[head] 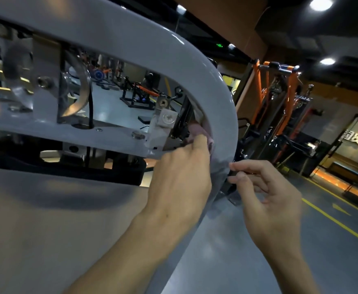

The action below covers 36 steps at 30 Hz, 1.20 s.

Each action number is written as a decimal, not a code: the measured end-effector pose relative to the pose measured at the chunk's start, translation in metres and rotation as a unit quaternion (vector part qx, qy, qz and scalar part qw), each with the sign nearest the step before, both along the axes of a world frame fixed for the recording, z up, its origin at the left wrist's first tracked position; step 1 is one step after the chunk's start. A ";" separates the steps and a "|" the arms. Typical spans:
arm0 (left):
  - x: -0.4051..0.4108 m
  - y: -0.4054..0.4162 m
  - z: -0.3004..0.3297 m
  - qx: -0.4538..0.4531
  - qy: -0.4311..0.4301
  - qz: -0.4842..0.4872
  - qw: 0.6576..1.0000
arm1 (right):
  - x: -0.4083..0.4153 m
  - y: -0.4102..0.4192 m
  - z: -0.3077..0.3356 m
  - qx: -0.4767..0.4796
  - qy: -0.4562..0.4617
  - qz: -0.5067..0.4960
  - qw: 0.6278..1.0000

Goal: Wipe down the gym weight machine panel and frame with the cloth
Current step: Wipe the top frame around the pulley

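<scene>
The grey curved frame (214, 98) of the weight machine arches over an opening with brackets, bolts and a pulley. Below it spreads the flat grey panel (57, 219). My left hand (180, 172) reaches up into the inner corner of the frame and pinches a small pinkish cloth (199, 129) against the inside of the curve; most of the cloth is hidden behind my fingers. My right hand (267, 192) hovers just right of the frame's outer edge, fingers loosely curled, holding nothing.
A metal bracket with a screw (166, 119) and a black cable clamp (181, 128) sit right beside the cloth. Orange and black gym racks (280, 107) stand behind on the right. The grey floor with yellow lines (333, 219) stretches off to the right.
</scene>
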State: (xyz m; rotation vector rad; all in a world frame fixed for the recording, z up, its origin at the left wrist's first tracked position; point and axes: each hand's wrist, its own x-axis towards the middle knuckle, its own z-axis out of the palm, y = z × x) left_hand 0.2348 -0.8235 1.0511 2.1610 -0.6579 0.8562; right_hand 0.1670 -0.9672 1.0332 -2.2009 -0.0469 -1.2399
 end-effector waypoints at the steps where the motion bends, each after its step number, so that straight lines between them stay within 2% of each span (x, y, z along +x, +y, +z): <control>1: 0.002 0.000 0.002 0.030 -0.002 0.021 0.999 | 0.000 -0.001 0.000 0.002 0.001 0.001 1.000; 7: 0.024 -0.004 0.022 0.061 0.069 0.017 0.996 | 0.002 0.004 0.005 0.014 0.006 0.010 1.000; 12: 0.011 0.007 0.002 0.156 0.002 0.034 0.987 | 0.008 0.014 0.007 0.002 -0.006 0.014 1.000; 16: 0.019 0.008 0.001 0.089 -0.002 -0.056 0.994 | 0.016 0.027 0.007 0.013 -0.015 0.009 1.000; 18: 0.026 0.004 0.000 0.046 -0.031 -0.034 0.998 | 0.017 0.030 0.007 0.020 -0.019 -0.002 1.000; 20: 0.029 0.004 -0.003 0.051 -0.048 -0.020 0.997 | 0.016 0.032 0.007 0.047 -0.019 -0.010 0.999; 25: 0.035 0.017 -0.011 -0.006 -0.081 -0.130 0.988 | 0.011 0.050 0.006 0.092 -0.019 -0.026 0.995; 28: 0.028 0.041 -0.016 -0.056 -0.039 -0.250 0.966 | 0.009 0.058 0.000 0.105 -0.045 -0.051 0.992; 31: 0.022 0.066 -0.024 -0.087 0.064 -0.353 0.929 | 0.007 0.065 -0.011 0.124 -0.070 -0.058 0.988; 36: 0.032 0.091 -0.025 -0.141 0.159 -0.410 0.887 | 0.003 0.082 -0.030 0.121 -0.068 -0.063 0.988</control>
